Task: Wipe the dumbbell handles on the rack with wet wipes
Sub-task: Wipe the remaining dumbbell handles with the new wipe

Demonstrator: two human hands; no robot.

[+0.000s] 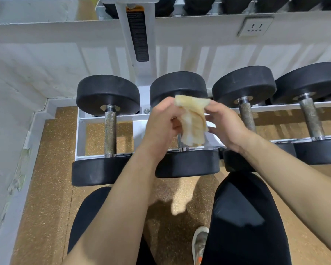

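**wipe up in both hands over dumbbell no. 2, bottom tier**

biggest stuff first: the speckled cork-coloured floor (46, 188) and the scuffed white wall (17, 73) on the left box in the white rack (78, 136), which sits in the corner. its low tier is two rails running left to right. four dumbbells lie across them, so each one's long axis points near to far, with one black head off the near rail and one off the far rail. that leaves every handle bare in the gap between the rails, which i guess is why they're so easy to get at from above.

going left to right, the first handle (110, 129) is fully in view, knurled, and looks fairly clean. the second dumbbell (187, 163) is right under the hands, with its handle mostly hidden. the third handle (246, 117) and fourth handle (311, 121) look duller and spotty, so i'd judge those aren't done yet.

the left hand (161, 125) and right hand (227, 125) are both up over that second dumbbell, each pinching a top corner of the wet wipe (194, 123). the wipe isn't on any handle. it hangs bunched between the hands, long side pointing down, blotched yellow-brown. my read is they're refolding it to find a cleaner face before it goes onto a handle. can't tell if there's a clean patch left.
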